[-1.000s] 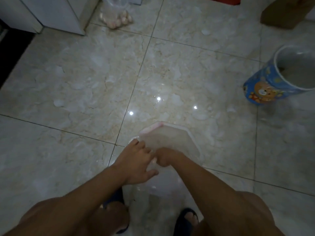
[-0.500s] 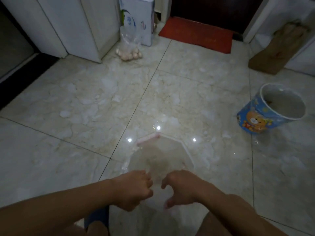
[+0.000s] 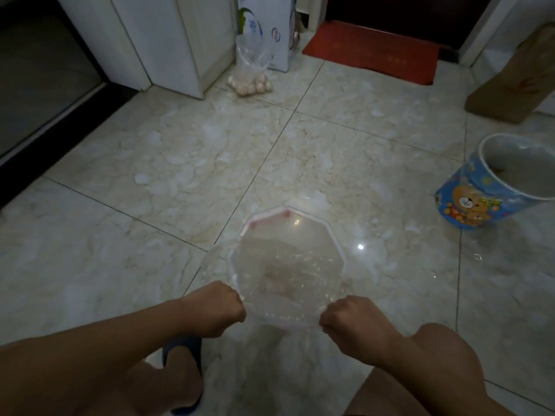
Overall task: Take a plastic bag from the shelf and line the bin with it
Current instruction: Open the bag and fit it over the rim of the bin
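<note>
Low in the middle of the frame, the left hand (image 3: 216,308) and right hand (image 3: 353,324) are closed tight on the clear plastic bag (image 3: 288,274), stretching it over the bin (image 3: 336,235). Pull too hard and the thin bag could rip or slip off the far edge

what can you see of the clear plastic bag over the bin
The clear plastic bag is thin, glossy and see-through, crinkled with small glints. It lies spread open across the mouth of the angular white-rimmed bin, sagging inside. The left hand and right hand, both fisted, grip its near edge at either side; a loose flap bulges past the bin's left rim.
</note>
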`<state>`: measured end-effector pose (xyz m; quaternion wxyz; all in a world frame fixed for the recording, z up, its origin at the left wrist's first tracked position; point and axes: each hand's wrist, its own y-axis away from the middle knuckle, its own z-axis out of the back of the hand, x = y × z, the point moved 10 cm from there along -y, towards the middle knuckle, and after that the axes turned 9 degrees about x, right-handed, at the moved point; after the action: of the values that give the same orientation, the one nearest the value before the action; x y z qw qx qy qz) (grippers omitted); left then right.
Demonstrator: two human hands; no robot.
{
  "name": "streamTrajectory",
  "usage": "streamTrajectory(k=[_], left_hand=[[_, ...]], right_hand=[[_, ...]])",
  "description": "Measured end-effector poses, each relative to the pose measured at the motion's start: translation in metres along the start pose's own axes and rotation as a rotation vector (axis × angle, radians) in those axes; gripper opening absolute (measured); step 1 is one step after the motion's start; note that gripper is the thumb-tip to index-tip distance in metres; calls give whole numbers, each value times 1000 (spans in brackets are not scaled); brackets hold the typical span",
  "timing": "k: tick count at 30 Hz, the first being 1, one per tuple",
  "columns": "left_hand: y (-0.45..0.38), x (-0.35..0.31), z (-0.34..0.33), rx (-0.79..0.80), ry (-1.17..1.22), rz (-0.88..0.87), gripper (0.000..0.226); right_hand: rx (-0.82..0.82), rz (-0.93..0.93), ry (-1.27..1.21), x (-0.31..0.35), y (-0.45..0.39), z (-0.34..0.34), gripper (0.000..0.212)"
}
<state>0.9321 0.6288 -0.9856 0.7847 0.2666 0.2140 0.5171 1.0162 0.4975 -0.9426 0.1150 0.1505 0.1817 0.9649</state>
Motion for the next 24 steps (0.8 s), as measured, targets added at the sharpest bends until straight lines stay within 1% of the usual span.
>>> streamTrajectory(k=[1, 5, 7, 8, 10, 12, 14, 16, 19, 21, 24], left_hand=[[-1, 0, -2, -6, -10, 8, 32], [-1, 1, -18, 12, -93, -6, 29], [3, 7, -27, 24, -114, -9, 29], [5, 11, -30, 25, -113, -6, 29], [11, 16, -34, 23, -104, -12, 30], [15, 19, -37, 13, -89, -2, 33], [15, 17, -41, 33, -82, 14, 32], [13, 9, -48, 56, -83, 16, 29], [9, 0, -56, 81, -88, -3, 29], [7, -3, -58, 104, -139, -24, 30], [1, -7, -59, 116, -228, -45, 28]], right_hand=[[-30, 12, 16, 0, 3, 1, 11], [15, 57, 135, 1, 8, -18, 17], [-2, 67, 176, -2, 15, -25, 6], [13, 41, 219, -7, 18, -29, 16], [99, -3, 327, -20, 20, -40, 46], [168, 5, 442, -27, 18, -48, 63], [201, 45, 474, -28, 15, -54, 70], [207, 82, 486, -24, 14, -62, 71], [253, 66, 598, -21, 11, -74, 76], [223, 50, 642, -22, 8, -79, 82], [257, 57, 710, -21, 10, -94, 91]])
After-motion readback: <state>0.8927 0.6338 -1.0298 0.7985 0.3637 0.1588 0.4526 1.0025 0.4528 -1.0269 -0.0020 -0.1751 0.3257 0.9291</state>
